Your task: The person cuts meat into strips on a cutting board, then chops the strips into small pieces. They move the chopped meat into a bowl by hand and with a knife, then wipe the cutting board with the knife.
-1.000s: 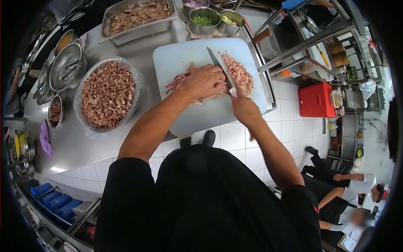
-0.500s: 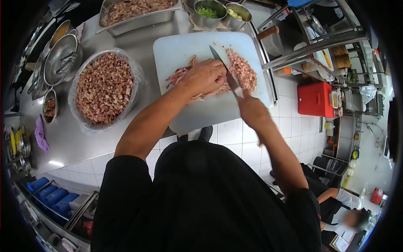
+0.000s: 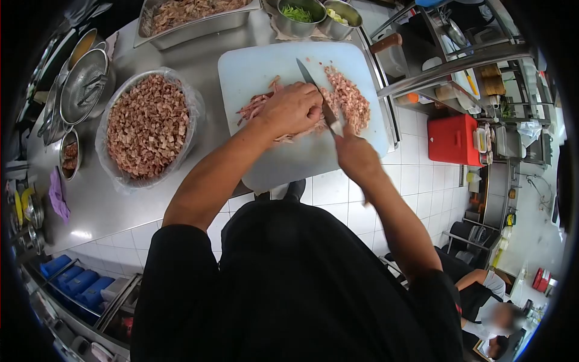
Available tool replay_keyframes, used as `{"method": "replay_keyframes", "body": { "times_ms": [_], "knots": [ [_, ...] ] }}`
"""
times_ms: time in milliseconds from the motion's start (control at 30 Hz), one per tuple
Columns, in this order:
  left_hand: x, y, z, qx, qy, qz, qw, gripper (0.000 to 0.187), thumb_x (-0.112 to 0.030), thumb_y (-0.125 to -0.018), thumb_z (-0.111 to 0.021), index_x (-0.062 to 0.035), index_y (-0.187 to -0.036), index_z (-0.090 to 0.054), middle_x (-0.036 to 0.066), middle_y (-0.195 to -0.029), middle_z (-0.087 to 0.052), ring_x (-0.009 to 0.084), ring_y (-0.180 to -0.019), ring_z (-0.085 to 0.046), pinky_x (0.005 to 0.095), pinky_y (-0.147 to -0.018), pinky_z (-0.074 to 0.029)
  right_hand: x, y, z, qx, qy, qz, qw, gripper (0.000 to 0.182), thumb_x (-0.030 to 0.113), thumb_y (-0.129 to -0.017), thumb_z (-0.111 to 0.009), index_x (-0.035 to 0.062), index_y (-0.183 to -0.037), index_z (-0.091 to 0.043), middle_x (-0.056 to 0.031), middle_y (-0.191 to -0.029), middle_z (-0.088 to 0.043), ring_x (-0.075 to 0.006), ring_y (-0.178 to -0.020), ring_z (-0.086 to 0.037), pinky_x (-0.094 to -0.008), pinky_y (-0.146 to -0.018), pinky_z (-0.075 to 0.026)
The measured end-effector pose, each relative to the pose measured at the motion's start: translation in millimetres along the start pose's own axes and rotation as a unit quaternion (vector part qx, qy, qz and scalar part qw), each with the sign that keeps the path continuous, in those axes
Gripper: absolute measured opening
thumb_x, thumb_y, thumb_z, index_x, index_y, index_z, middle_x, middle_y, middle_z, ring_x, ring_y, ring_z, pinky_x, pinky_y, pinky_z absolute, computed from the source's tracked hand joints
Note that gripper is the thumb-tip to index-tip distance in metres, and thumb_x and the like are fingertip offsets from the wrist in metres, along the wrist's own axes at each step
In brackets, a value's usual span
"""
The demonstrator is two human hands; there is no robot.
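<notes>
My right hand (image 3: 360, 158) is wrapped round the handle of a knife (image 3: 319, 93), whose blade points up and left across the white cutting board (image 3: 259, 66). My left hand (image 3: 294, 108) presses with curled fingers on strips of meat (image 3: 256, 107), its knuckles beside the blade. Right of the knife lies a heap of small diced meat (image 3: 350, 99). Left of the board stands a large plastic-lined bowl (image 3: 196, 114) full of diced meat (image 3: 148, 127).
A steel tray (image 3: 199, 30) of meat and two steel pots (image 3: 300, 27) of cut greens stand behind the board. Bowls and strainers (image 3: 84, 84) and a purple cloth (image 3: 58, 193) are at left. A co-worker (image 3: 482, 301) is at lower right, beyond a steel rail (image 3: 452, 69).
The knife and my right hand have shifted slightly left and up. My left hand has moved very little, still on the meat strips. The co-worker has moved slightly.
</notes>
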State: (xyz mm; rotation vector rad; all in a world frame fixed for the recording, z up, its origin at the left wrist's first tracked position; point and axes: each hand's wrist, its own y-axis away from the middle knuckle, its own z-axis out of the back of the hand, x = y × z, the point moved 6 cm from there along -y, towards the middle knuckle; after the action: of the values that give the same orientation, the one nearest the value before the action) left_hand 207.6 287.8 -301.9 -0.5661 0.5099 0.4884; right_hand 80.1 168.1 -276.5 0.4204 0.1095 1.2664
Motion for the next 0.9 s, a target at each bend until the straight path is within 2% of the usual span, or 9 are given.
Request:
{"method": "replay_keyframes", "body": {
  "times_ms": [67, 200, 267, 367, 567, 600, 700, 833, 900],
  "knots": [
    [-2, 1, 2, -0.018, 0.009, -0.011, 1.0, 0.015, -0.017, -0.081, -0.065, -0.0078, -0.093, -0.062, 0.008, -0.099, -0.061, 0.0288, -0.099, -0.06, 0.0434, -0.087, -0.049, 11, -20, -4, -0.051, -0.031, -0.018, 0.998, 0.026, 0.021, -0.102, -0.041, 0.0, -0.111, -0.052, -0.0303, -0.096, -0.065, -0.0503, -0.078, -0.065, -0.0579, -0.072, -0.054],
    [-7, 9, 15, -0.117, -0.011, -0.066, 0.991, 0.015, -0.016, -0.08, -0.066, -0.0083, -0.092, -0.061, 0.007, -0.098, -0.061, 0.0284, -0.098, -0.06, 0.0437, -0.085, -0.049, 8, -36, 27, -0.057, 0.034, 0.059, 0.996, 0.026, 0.022, -0.1, -0.045, -0.0005, -0.11, -0.053, -0.0289, -0.095, -0.065, -0.0482, -0.078, -0.067, -0.0563, -0.073, -0.054],
    [-5, 10, 10, -0.08, -0.011, -0.056, 0.995, 0.015, -0.015, -0.08, -0.067, -0.0085, -0.091, -0.061, 0.007, -0.098, -0.061, 0.0287, -0.097, -0.06, 0.0436, -0.084, -0.049, 7, -9, 41, 0.02, 0.071, 0.093, 0.993, 0.032, 0.028, -0.101, -0.044, -0.0002, -0.114, -0.048, -0.0297, -0.086, -0.068, -0.0477, -0.087, -0.068, -0.0559, -0.078, -0.054],
    [0, 7, 7, -0.071, -0.006, -0.057, 0.996, 0.015, -0.014, -0.079, -0.067, -0.0084, -0.091, -0.06, 0.007, -0.097, -0.062, 0.0292, -0.096, -0.061, 0.0435, -0.084, -0.049, 0, 20, 31, 0.043, 0.091, 0.072, 0.992, 0.031, 0.027, -0.101, -0.044, -0.0006, -0.114, -0.048, -0.0299, -0.085, -0.068, -0.0476, -0.085, -0.068, -0.056, -0.077, -0.054],
    [-1, 4, 18, -0.064, 0.017, -0.051, 0.996, 0.012, -0.014, -0.078, -0.066, -0.0069, -0.086, -0.061, 0.009, -0.09, -0.06, 0.0292, -0.091, -0.06, 0.0416, -0.082, -0.05, 11, -33, 0, -0.07, -0.022, 0.026, 0.997, 0.027, 0.026, -0.101, -0.046, 0.001, -0.109, -0.05, -0.0298, -0.082, -0.067, -0.0485, -0.078, -0.067, -0.0581, -0.07, -0.054],
    [-5, 11, 14, -0.052, 0.032, -0.047, 0.997, 0.012, -0.014, -0.078, -0.066, -0.007, -0.086, -0.061, 0.009, -0.09, -0.06, 0.0291, -0.091, -0.06, 0.0416, -0.082, -0.05, 12, -30, 7, -0.066, -0.01, 0.037, 0.997, 0.03, 0.028, -0.1, -0.047, 0.0003, -0.11, -0.048, -0.0294, -0.084, -0.068, -0.0486, -0.081, -0.068, -0.057, -0.073, -0.055],
    [-7, 15, 22, -0.145, -0.018, -0.086, 0.986, 0.013, -0.013, -0.079, -0.066, -0.0097, -0.09, -0.061, 0.007, -0.094, -0.061, 0.0283, -0.091, -0.061, 0.0418, -0.083, -0.05, 22, -7, 56, -0.015, 0.018, 0.04, 0.999, 0.031, 0.029, -0.1, -0.047, 0.0008, -0.112, -0.051, -0.0285, -0.085, -0.068, -0.047, -0.084, -0.068, -0.0555, -0.076, -0.055],
    [-2, 14, 15, -0.099, -0.005, -0.065, 0.993, 0.013, -0.013, -0.079, -0.066, -0.0101, -0.092, -0.062, 0.007, -0.093, -0.061, 0.0286, -0.09, -0.061, 0.0419, -0.082, -0.051, 8, 21, 31, 0.05, 0.096, 0.105, 0.988, 0.029, 0.027, -0.101, -0.044, 0.0008, -0.111, -0.051, -0.0294, -0.086, -0.068, -0.0484, -0.086, -0.067, -0.0562, -0.079, -0.053],
    [-1, 16, 10, -0.098, 0.0, -0.062, 0.993, 0.015, -0.013, -0.079, -0.066, -0.0102, -0.093, -0.062, 0.007, -0.093, -0.061, 0.0292, -0.09, -0.061, 0.0424, -0.082, -0.051, 8, 11, 18, 0.032, -0.033, -0.006, 0.999, 0.031, 0.028, -0.1, -0.046, -0.0002, -0.113, -0.051, -0.0319, -0.087, -0.067, -0.0509, -0.085, -0.066, -0.0576, -0.079, -0.053]
  ]
}}
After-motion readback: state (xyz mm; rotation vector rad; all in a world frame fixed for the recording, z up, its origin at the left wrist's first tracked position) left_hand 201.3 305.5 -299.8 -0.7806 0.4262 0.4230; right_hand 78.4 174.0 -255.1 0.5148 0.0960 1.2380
